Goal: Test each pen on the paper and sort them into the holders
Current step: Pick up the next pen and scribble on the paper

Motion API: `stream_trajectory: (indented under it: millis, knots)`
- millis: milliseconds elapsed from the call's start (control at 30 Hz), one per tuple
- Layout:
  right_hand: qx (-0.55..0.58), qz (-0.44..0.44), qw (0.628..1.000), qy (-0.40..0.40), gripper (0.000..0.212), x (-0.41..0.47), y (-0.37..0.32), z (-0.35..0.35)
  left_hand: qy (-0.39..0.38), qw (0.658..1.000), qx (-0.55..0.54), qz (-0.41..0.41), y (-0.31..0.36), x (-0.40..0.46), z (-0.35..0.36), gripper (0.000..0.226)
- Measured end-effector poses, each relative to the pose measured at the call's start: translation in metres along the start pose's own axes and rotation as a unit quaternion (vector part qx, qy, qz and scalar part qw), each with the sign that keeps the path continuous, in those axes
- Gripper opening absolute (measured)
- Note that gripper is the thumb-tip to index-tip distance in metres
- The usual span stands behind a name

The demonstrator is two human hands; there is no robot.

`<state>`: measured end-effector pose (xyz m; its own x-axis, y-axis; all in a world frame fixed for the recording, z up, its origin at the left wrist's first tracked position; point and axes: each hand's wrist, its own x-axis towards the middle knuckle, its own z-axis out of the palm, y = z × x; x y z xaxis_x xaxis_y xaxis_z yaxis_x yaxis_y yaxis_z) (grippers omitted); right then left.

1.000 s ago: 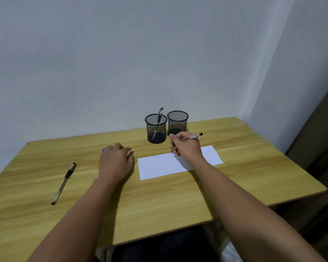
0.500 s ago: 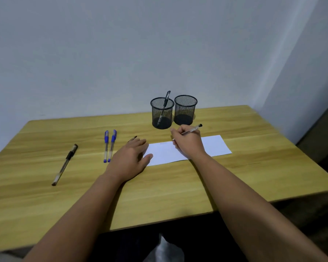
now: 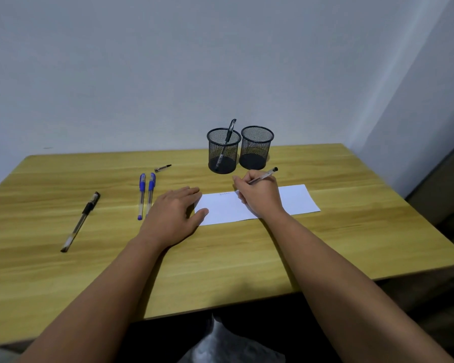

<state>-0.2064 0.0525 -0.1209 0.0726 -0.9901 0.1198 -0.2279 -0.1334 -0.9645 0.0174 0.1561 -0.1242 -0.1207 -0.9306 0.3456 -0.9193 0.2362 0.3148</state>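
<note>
We are sitting at the table (image 3: 247, 258), sorting pens by whether they write, and everything is lying within easy reach for that purpose. The paper (image 3: 294, 201) is lying flat near the middle, long side toward us, so both hands can share it. Our left hand (image 3: 172, 216) is resting flat beside it, fingers straight and loosely together, the thumb pressing the sheet's left edge, apparently to stop it sliding. Our right hand (image 3: 258, 193) is resting on the sheet with its fingers clamped around the pen (image 3: 264, 176), tail pointing up and away toward the holders; the tip is hidden behind the hand, beside a faint scribble (image 3: 224, 193). The two holders (image 3: 240, 150) are standing side by side just beyond the paper, the left one already taking one black pen (image 3: 226, 142), the right one looking empty. Three untested pens are waiting to our left: one black (image 3: 80, 221) well apart, two blue (image 3: 146, 195) lying parallel. A small cap (image 3: 163, 168), probably the held pen's, is sitting behind them.
</note>
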Motion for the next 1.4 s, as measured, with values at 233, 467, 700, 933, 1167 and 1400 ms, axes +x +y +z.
stream_trajectory:
  millis: [233, 467, 700, 933, 1167, 1400]
  knots:
    - [-0.045, 0.003, 0.999, -0.002, 0.037, 0.001, 0.002, 0.002, -0.010, 1.000, 0.006, -0.007, 0.000, 0.001, -0.001, 0.062]
    - [-0.055, 0.002, 0.998, -0.006, 0.032, 0.002, 0.004, 0.002, -0.013, 1.000, 0.002, -0.012, 0.001, 0.000, -0.002, 0.062]
    - [-0.025, -0.003, 1.000, -0.002, 0.037, 0.001, 0.003, 0.001, -0.014, 1.000, 0.007, -0.008, 0.002, 0.000, -0.003, 0.060]
    - [-0.066, -0.008, 0.998, 0.009, 0.038, 0.001, 0.002, 0.002, -0.008, 1.000, 0.010, -0.005, 0.003, 0.000, -0.004, 0.059]
    - [-0.047, -0.004, 0.999, 0.018, 0.039, -0.002, 0.000, 0.001, -0.010, 1.000, 0.008, -0.005, 0.004, -0.001, -0.005, 0.058]
    - [0.030, -0.006, 0.999, 0.040, 0.050, -0.001, -0.006, -0.001, -0.006, 1.000, 0.005, 0.002, 0.007, -0.001, -0.007, 0.055]
